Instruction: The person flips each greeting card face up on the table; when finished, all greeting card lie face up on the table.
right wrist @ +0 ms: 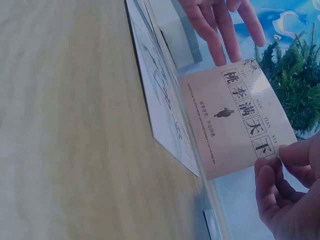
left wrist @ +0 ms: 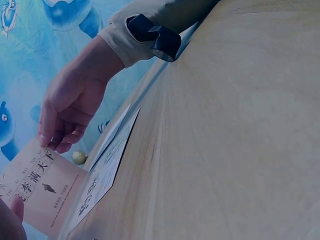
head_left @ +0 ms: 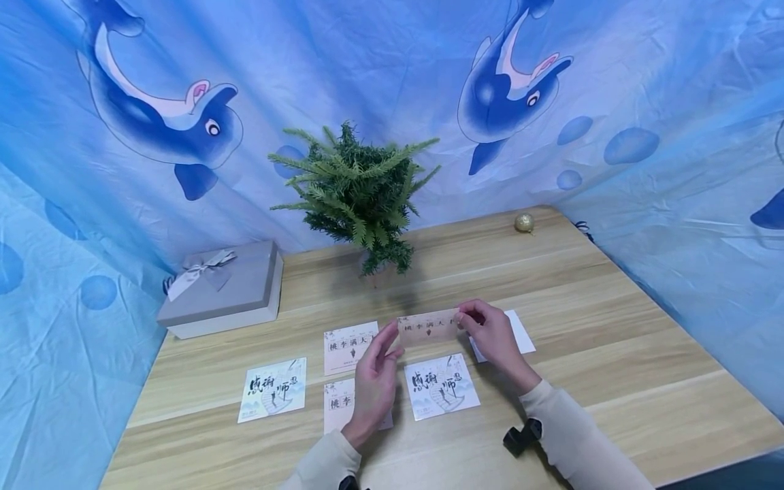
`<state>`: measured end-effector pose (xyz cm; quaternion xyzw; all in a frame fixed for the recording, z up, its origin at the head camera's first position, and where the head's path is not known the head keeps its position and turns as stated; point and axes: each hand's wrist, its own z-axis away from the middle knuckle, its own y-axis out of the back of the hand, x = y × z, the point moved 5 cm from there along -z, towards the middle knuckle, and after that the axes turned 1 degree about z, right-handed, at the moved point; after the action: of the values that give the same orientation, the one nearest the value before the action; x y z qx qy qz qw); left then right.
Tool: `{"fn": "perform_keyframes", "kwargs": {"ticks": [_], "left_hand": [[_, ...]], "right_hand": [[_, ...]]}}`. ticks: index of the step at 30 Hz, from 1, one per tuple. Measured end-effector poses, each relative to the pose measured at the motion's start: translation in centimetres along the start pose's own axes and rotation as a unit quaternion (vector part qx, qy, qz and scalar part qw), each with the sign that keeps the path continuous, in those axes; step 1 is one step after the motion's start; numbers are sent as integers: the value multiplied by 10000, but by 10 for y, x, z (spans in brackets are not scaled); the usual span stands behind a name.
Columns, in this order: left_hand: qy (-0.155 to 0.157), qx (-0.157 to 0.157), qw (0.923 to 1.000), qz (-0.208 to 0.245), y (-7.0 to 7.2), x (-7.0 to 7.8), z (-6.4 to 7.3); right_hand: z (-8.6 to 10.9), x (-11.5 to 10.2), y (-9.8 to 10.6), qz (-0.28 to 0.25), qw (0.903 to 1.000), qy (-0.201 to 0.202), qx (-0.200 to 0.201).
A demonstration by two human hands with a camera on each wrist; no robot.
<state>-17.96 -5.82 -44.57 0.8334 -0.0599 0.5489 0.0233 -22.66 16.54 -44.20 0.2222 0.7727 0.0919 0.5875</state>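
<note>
My right hand (head_left: 495,335) pinches a pink printed card (head_left: 429,327) by its right edge, between thumb and fingers. The card is tilted up off the table, and its row of boxed characters shows plainly in the right wrist view (right wrist: 215,115). Beside the card's left edge is my left hand (head_left: 376,384), fingers extended; whether they touch it I cannot tell. Below the raised card lies a white calligraphy card (head_left: 442,388). Two pink cards lie left of it, one further back (head_left: 343,354), the nearer one (head_left: 337,405) partly covered by my left hand.
Another calligraphy card (head_left: 271,389) lies at the left, and a white card (head_left: 520,332) sits partly behind my right hand. A grey box with a ribbon (head_left: 223,286), a small artificial fir tree (head_left: 361,190) and a gold ball (head_left: 524,222) stand toward the table's back.
</note>
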Motion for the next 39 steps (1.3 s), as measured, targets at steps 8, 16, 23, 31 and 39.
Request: {"fn": "perform_keyframes", "kwargs": {"ticks": [8, 16, 23, 31, 39], "left_hand": [[223, -100, 9993, -290, 2, -5, 1], [644, -206, 9960, -581, 1, -12, 1], [867, -210, 9943, -582, 2, -15, 0], [1004, -175, 9933, -545, 3, -17, 0], [1291, -243, 9896, -587, 2, -20, 0]], "right_hand": [[1, 2, -4, -308, 9992, -150, -194], [2, 3, -6, -472, 9981, -222, -325], [2, 4, -9, -529, 9963, -297, -605], [4, 6, -13, -718, 9918, -533, -916], [5, 9, -18, -1026, 9846, -778, -1181]]}}
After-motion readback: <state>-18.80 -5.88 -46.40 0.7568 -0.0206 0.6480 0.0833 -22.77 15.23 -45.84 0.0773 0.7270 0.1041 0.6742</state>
